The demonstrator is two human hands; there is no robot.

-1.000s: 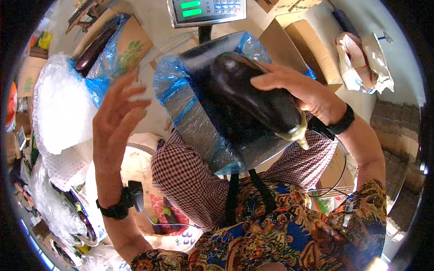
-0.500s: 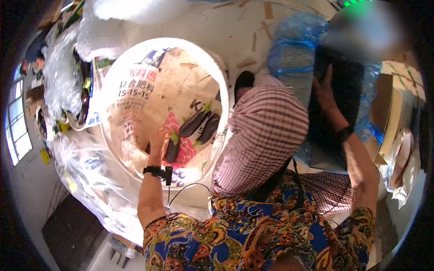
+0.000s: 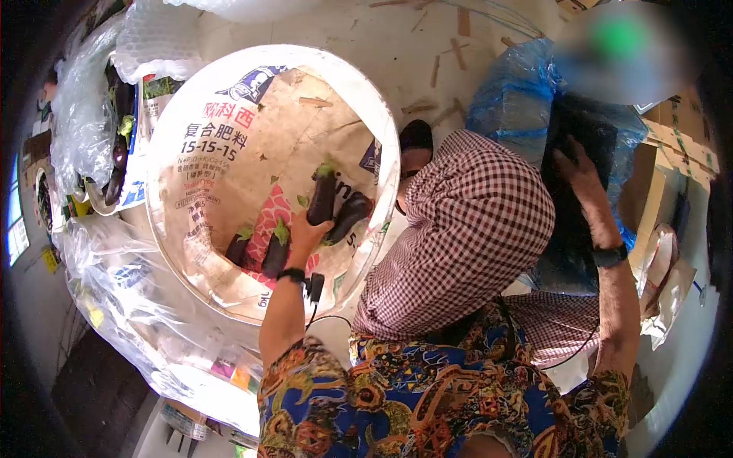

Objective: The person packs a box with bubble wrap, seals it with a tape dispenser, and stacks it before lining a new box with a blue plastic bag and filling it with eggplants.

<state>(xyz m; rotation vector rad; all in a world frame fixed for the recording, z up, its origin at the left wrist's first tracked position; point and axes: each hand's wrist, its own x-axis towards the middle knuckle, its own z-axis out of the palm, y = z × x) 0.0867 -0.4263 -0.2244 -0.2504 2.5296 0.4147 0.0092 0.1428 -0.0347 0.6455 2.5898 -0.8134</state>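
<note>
A round tub (image 3: 158, 221) lined with a printed fertilizer sack stands at my left, with several dark eggplants inside. My left hand (image 3: 305, 238) reaches into it, fingers closed about the lower end of an eggplant (image 3: 324, 197) whose green cap points away from me. Beside that lies another eggplant (image 3: 353, 214); nearer me are an eggplant with a green cap (image 3: 276, 253) and a partly seen one (image 3: 237, 249). On my right, my right hand (image 3: 584, 174) rests with fingers apart over the dark inside of a box lined with blue plastic film (image 3: 492, 114). What lies under it is too dark to make out.
My bent knee in checked trousers (image 3: 477, 229) stands between tub and box. Clear plastic wrap (image 3: 145, 282) lies left of the tub, with more eggplants (image 3: 120, 156) beyond. Cardboard (image 3: 672, 164) borders the box at right. Scraps (image 3: 458, 49) litter the floor.
My left hand has moved right, from beside the nearer eggplants to one farther right, and grips it; that eggplant has turned more upright in view. My right hand stays at the box.
</note>
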